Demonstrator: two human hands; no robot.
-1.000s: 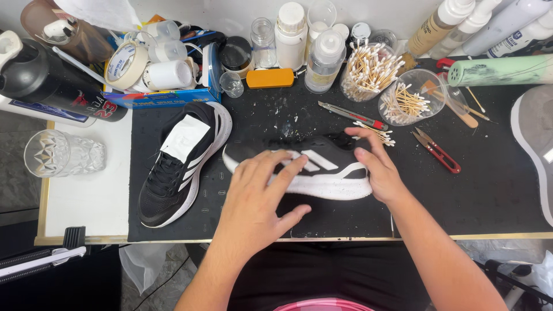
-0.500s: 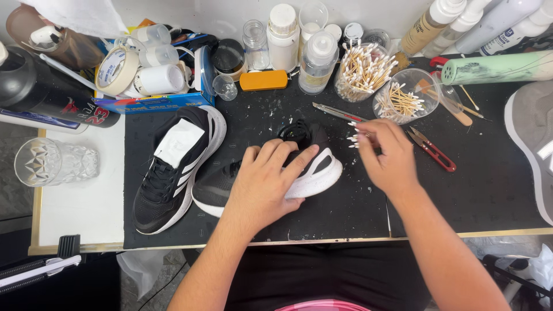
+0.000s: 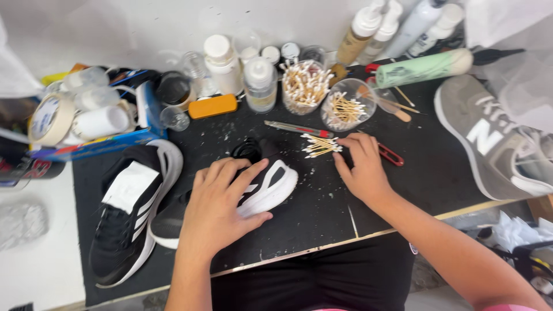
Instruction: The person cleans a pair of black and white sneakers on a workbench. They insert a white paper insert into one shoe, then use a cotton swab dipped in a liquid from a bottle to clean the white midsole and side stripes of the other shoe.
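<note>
The left hand [image 3: 222, 207] lies on top of a black and white shoe [image 3: 271, 187], so the middle of the shoe is hidden. Its heel end peeks out on one side and its toe end on the other. The right hand [image 3: 360, 170] covers the ends of some loose cotton swabs [image 3: 319, 147], and I cannot tell if its fingers pinch any. A grey shoe [image 3: 489, 144] runs off the right edge of the picture. The roll of tape [image 3: 52, 118] is partly cut off at the left. A see-through glass thing [image 3: 23, 222] at the left edge is too blurry to make out. The bottles [image 3: 403, 26] at the back lose their tops at the upper edge.
</note>
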